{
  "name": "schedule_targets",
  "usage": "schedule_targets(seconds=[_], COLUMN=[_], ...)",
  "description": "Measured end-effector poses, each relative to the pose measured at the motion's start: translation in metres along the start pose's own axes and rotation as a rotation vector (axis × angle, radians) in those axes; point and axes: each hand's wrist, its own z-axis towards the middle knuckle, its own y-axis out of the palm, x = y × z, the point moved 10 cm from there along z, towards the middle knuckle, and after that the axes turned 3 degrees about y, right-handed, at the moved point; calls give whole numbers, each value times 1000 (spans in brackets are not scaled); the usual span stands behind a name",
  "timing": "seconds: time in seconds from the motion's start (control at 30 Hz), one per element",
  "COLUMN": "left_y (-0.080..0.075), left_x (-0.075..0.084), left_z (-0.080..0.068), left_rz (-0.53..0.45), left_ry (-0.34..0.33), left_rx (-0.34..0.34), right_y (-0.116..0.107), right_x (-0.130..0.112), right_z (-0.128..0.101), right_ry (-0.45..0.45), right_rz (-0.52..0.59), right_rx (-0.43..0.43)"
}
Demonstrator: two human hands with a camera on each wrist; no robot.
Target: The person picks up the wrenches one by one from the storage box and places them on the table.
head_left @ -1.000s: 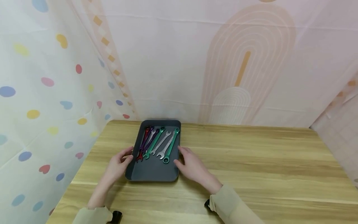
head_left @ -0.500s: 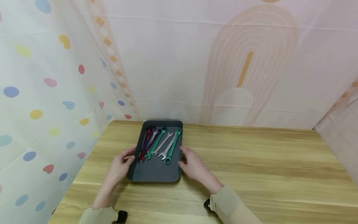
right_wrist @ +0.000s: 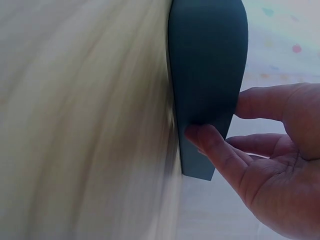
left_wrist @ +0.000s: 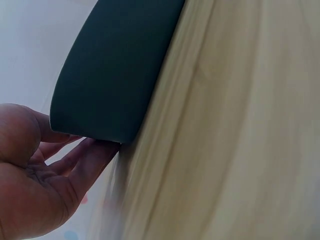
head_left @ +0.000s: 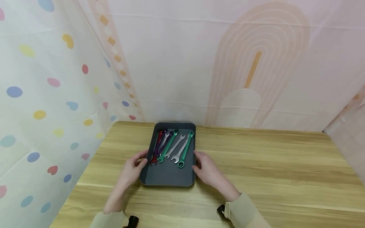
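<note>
A dark grey rectangular tray (head_left: 169, 178) lies on the table with several combination wrenches in its far half. Among them are a red wrench (head_left: 154, 160), a purple wrench (head_left: 165, 144), a silver wrench (head_left: 175, 147) and a green wrench (head_left: 186, 148). My left hand (head_left: 132, 170) grips the tray's left side, thumb at the rim. Its fingers meet the outer wall near the base in the left wrist view. Opposite it, my right hand (head_left: 208, 170) grips the right side, thumb at the rim and fingertips (right_wrist: 196, 131) against the outer wall.
The wooden table (head_left: 271, 171) extends far to the right of the tray. A patterned cloth (head_left: 176, 69) hangs along the back edge, close behind the tray. Another dotted cloth (head_left: 57, 126) borders the left side.
Both hands and the tray have shifted a little to the right along the table, wrenches included. The head view has also swung slightly left.
</note>
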Motion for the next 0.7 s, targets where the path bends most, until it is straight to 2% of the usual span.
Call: schedule_targets(seconds=[0.3, 0.5, 0.7], left_y=[26, 44, 61], left_x=[12, 21, 30], left_z=[0, 1, 0], left_rz=[-55, -83, -125], left_ry=[5, 45, 50], left_rx=[-39, -59, -74], right_y=[-21, -35, -50], right_x=[18, 30, 39], right_z=[-15, -24, -32], right_ry=[42, 75, 62], right_rz=[28, 26, 9], right_rx=[43, 49, 47])
